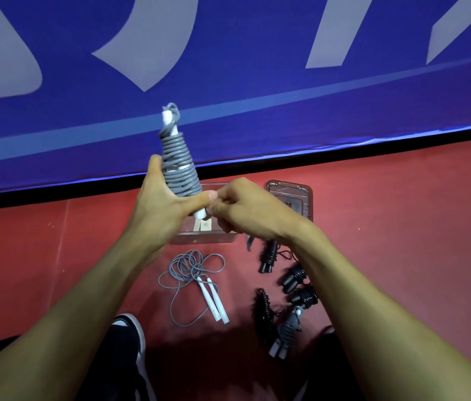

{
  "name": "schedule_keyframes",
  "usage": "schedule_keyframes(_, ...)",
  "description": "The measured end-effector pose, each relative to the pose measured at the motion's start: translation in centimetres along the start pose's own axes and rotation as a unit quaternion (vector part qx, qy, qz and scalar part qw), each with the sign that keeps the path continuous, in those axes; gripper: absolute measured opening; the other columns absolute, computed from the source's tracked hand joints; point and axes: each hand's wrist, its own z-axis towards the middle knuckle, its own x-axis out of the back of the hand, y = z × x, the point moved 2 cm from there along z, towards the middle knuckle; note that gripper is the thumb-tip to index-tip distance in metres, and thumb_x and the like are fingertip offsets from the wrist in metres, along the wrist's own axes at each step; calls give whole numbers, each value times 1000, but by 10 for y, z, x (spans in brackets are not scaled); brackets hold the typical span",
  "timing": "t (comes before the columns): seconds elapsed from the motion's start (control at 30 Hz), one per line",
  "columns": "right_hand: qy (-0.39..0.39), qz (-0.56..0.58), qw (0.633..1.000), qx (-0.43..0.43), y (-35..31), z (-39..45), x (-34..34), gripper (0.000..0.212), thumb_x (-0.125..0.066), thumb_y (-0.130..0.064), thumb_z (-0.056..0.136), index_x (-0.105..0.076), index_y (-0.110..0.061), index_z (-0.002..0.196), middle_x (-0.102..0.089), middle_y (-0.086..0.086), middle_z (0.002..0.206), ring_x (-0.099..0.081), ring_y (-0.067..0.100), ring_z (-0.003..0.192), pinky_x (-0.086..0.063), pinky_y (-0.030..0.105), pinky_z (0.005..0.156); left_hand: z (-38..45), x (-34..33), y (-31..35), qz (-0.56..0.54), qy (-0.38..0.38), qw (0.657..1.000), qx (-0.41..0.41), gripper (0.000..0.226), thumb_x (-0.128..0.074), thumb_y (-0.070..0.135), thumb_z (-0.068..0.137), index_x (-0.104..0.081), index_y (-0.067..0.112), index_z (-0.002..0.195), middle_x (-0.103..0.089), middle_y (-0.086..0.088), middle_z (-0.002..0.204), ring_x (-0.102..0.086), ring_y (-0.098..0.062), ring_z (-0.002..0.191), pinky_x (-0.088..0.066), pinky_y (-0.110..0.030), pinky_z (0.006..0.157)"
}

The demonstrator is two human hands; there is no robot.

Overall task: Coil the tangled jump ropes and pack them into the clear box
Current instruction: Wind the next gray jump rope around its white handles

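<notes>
My left hand (pixel 160 205) grips a grey jump rope (pixel 178 163) wound tightly round its white handles, held upright above the clear box (pixel 199 240). My right hand (pixel 243 208) pinches the rope's loose end by the lower handle tip. On the red floor in front of the box lies a loose, tangled grey rope (pixel 188 273) with two white handles. To its right lie several coiled black ropes (pixel 295 277) and one coiled grey rope (pixel 286 331). My hands hide most of the box.
The box's clear lid (pixel 290 195) lies on the floor to the right of the box. A blue banner wall (pixel 228 68) stands just behind. My black and white shoe (pixel 130 337) is at the bottom left of the ropes.
</notes>
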Motion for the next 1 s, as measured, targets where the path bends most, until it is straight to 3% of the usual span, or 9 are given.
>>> schedule_keyframes(0.1, 1, 0, 1000, -6, 0, -2, 1, 30, -58, -26, 98, -72, -18, 73, -58, -7, 52, -48, 2, 45, -42, 22, 52, -1, -2, -1, -32, -18, 999, -6, 62, -88, 11, 63, -42, 19, 104, -74, -10, 88, -71, -36, 76, -59, -57, 73)
schedule_keyframes(0.2, -3, -12, 1000, -12, -1, -4, 0, 34, -53, -26, 99, -73, -15, 74, -53, -8, 49, -45, 4, 45, -38, 23, 50, -1, -2, 2, -24, -25, 999, -29, 53, -82, -8, 71, -47, 13, 105, -71, -4, 73, -67, -23, 61, -57, -37, 63)
schedule_keyframes(0.27, -5, 33, 999, -24, -1, -4, 3, 38, -47, -22, 101, -73, -9, 77, -46, -6, 50, -38, 10, 45, -32, 27, 49, 1, -1, 2, -22, -24, 999, -32, 50, -83, -5, 72, -50, 14, 104, -66, 0, 67, -63, -16, 57, -54, -31, 60)
schedule_keyframes(0.37, 6, 19, 1000, -6, -1, -3, 5, 37, -45, -21, 103, -71, -13, 78, -47, 1, 59, -37, 12, 49, -31, 26, 48, 0, 0, 1, -46, -42, 998, -11, 43, -83, 13, 78, -53, 19, 108, -65, 1, 81, -64, -16, 74, -55, -35, 71)
schedule_keyframes(0.53, 10, -44, 999, 9, 6, 0, 3, 28, -51, -20, 101, -71, -19, 81, -60, 2, 67, -50, 12, 59, -41, 26, 57, -5, -13, 11, -181, -73, 979, 66, 12, -45, 13, 104, -54, 9, 112, -64, -14, 87, -65, -14, 66, -51, -23, 56)
schedule_keyframes(0.63, 27, -44, 999, 14, 8, 3, 3, 28, -52, -19, 100, -73, -18, 81, -59, -7, 60, -50, 3, 55, -39, 21, 56, -4, -12, 11, -194, -89, 974, 74, 20, -38, 11, 105, -57, 6, 106, -59, -17, 92, -60, -15, 73, -50, -24, 68)
schedule_keyframes(0.8, 44, -49, 998, 17, 7, 3, 1, 36, -49, -16, 99, -65, -25, 68, -57, -16, 51, -51, -6, 52, -36, 16, 55, -3, -9, 2, -150, -157, 975, 44, 16, -63, 23, 94, -59, 15, 107, -66, -4, 95, -63, -13, 85, -53, -28, 82)
schedule_keyframes(0.93, 51, 3, 999, 13, 4, 2, 2, 37, -43, -15, 99, -69, -17, 73, -62, -3, 60, -55, 6, 56, -43, 27, 61, -1, -6, -1, -112, -100, 988, 42, 57, -91, 25, 68, -56, 10, 111, -70, -8, 102, -72, -16, 84, -58, -27, 76)
schedule_keyframes(1.0, 42, -13, 999, 19, 2, 2, 1, 35, -43, -13, 98, -70, -18, 76, -64, -1, 63, -55, 7, 57, -43, 26, 60, -1, -4, 0, -91, -76, 992, 47, 59, -87, 31, 62, -58, 12, 109, -73, -6, 98, -73, -17, 82, -59, -31, 75)
